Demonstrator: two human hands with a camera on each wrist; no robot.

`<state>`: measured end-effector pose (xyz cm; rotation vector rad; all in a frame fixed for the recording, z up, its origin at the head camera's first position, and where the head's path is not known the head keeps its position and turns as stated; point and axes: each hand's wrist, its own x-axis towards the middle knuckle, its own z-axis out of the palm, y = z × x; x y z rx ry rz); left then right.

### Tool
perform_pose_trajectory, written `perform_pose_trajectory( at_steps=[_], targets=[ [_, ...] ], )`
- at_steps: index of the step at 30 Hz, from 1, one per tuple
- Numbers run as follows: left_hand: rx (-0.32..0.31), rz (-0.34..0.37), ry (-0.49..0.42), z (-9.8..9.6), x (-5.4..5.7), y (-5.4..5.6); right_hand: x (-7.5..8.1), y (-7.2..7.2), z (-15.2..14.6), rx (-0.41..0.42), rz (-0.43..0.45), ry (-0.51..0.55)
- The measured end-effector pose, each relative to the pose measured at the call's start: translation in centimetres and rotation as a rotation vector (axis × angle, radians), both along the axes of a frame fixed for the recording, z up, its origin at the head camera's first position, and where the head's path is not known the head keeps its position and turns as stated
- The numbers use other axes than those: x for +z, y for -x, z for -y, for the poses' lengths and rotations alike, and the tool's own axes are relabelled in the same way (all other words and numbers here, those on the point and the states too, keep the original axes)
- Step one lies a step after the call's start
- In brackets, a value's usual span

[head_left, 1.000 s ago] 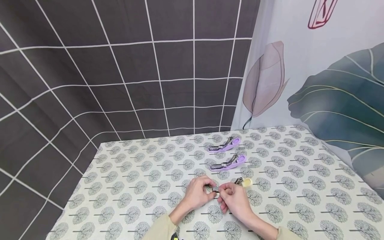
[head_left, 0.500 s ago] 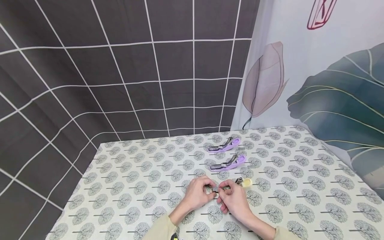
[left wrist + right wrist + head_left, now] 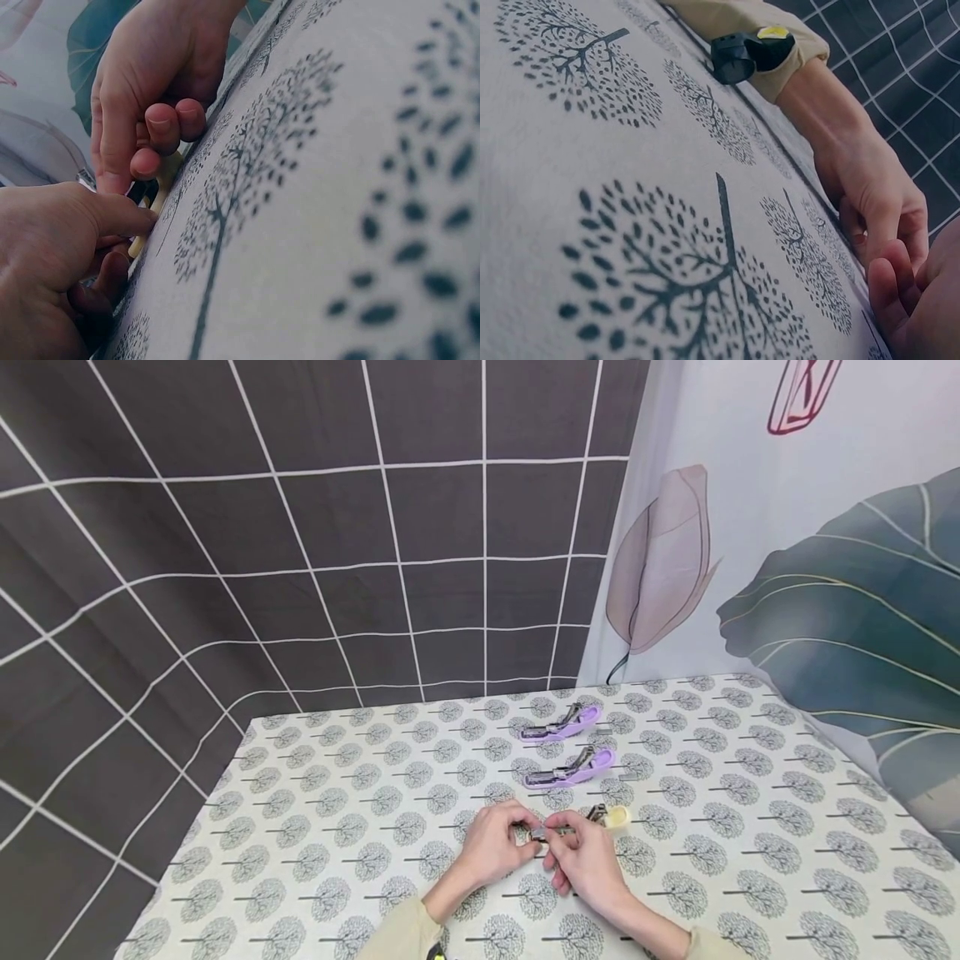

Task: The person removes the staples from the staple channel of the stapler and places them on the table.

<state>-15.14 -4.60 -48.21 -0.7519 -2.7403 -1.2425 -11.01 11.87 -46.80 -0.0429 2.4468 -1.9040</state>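
Observation:
A yellow stapler lies opened out on the patterned cloth, its metal parts partly behind my fingers. My left hand holds its front end between thumb and fingers. With thumb and index finger, my right hand pinches a small grey metal piece, apparently a staple strip, over that end. In the left wrist view, a yellow edge of the stapler shows below the meeting fingertips. The right wrist view has the left hand close to the right fingers; the stapler is hidden there.
Two purple staplers, one nearer and one farther, lie opened behind the hands. Beside each is a small grey strip, the nearer and the farther. A dark gridded curtain stands behind the table.
My right thumb and index finger have shifted slightly left and up toward the stapler's front end, uncovering more of its metal part. My left hand stays in place.

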Motion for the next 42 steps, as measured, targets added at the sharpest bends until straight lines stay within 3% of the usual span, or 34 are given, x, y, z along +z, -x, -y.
perform_pose_trajectory(
  at_steps=[13, 25, 42],
  targets=[
    [-0.013, -0.005, -0.016, 0.0, 0.0, 0.1, 0.7, -0.2, -0.6, 0.01, 0.026, 0.071],
    [-0.01, 0.004, -0.019, 0.0, 0.0, 0.2, 2.6, 0.0, -1.5, 0.001, -0.029, 0.059],
    [-0.01, 0.016, -0.013, -0.1, 0.1, 0.0, 4.5, -0.4, -3.5, -0.03, 0.043, 0.104]
  ],
)
